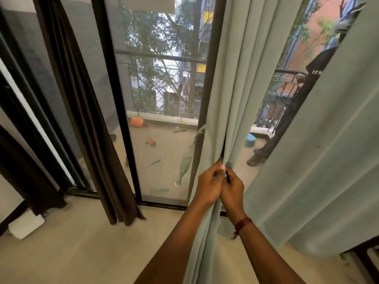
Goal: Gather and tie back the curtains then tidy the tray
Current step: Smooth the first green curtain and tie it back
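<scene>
Hands together at green curtain fold: left hand and right hand both pinching bunched fabric, right of door frame.

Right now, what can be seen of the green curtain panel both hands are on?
The pale green curtain is a matte woven-looking fabric hanging in long vertical folds in front of the dark door frame. The left hand and right hand pinch its folds together, bunching it. Below them it falls between the forearms. A matching fabric strip dangles beside its left edge.
</scene>
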